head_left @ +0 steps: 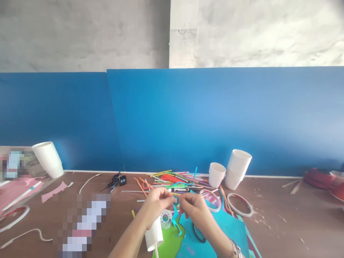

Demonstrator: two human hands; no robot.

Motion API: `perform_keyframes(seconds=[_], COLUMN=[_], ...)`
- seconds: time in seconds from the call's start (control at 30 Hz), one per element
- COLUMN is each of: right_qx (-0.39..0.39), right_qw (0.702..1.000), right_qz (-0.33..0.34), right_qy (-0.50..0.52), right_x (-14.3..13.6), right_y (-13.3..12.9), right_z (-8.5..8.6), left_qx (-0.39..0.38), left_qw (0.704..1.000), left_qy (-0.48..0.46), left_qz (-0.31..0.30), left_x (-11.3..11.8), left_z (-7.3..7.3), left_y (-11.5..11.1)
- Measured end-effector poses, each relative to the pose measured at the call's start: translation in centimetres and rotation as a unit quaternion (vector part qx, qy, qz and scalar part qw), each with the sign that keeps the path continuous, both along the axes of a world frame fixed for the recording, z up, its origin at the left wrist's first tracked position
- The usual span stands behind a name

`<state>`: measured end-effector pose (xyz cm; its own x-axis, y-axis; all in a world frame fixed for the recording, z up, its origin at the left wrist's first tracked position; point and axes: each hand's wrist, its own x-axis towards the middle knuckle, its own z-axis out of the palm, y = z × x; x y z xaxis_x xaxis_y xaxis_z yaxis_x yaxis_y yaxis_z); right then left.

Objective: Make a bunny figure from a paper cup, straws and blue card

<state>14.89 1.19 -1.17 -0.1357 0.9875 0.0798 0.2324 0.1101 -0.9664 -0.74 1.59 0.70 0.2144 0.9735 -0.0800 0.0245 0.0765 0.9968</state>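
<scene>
My left hand point(159, 202) and my right hand point(195, 207) meet fingertip to fingertip over the worktop, each closed in a pinch. Between them is a small blue paper piece point(176, 201) with a pale bit at its left end; its details are too small to make out. Curled blue paper strips point(175, 222) hang or lie just below. A clear tape roll point(166, 219) sits beside my left wrist. Under my left forearm lies a white paper cup point(154, 236) with a stick at its end. Green paper point(168, 242) and blue paper sheets point(225, 229) spread beneath my hands.
Colourful straws or sticks point(174, 179) lie piled behind my hands, with a pen point(180, 190). White cups point(217, 175) and a cup stack point(238, 168) stand at the blue partition point(215, 114). Rings of tape point(240, 205), keys point(115, 182) and a leaning cup stack point(48, 159) are around.
</scene>
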Motion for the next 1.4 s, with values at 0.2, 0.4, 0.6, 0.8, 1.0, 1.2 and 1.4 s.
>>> perform_keyframes(seconds=[0.2,0.4,0.6,0.8,1.0,1.2,1.4], right_qx=[0.008,0.017,-0.003,0.001,0.019,0.030,0.050], right_qw=[1.000,1.000,0.999,0.994,0.996,0.995,0.995], right_qz=[0.006,0.008,0.035,0.084,0.067,0.080,0.060], right_qy=[0.006,0.008,0.037,0.063,0.064,0.049,0.059], right_x=[0.0,-0.2,0.3,1.0,1.1,1.0,0.9], right_y=[-0.2,-0.3,0.0,0.1,0.3,0.0,0.1], right_z=[0.2,0.3,0.0,0.4,0.7,0.8,0.3], left_qx=[0.031,0.056,0.058,-0.004,0.003,0.039,0.017], left_qw=[0.999,0.995,0.997,0.998,0.998,0.997,0.999], left_qy=[0.027,0.061,-0.004,-0.067,-0.011,0.052,0.021], left_qz=[0.013,0.046,0.045,-0.012,-0.058,-0.046,-0.032], left_x=[0.2,0.6,0.8,0.4,0.1,0.5,0.9], left_z=[-0.2,-0.5,-0.2,0.5,0.5,0.0,0.2], left_y=[-0.1,0.0,-0.4,-0.7,-0.6,-0.6,-0.8])
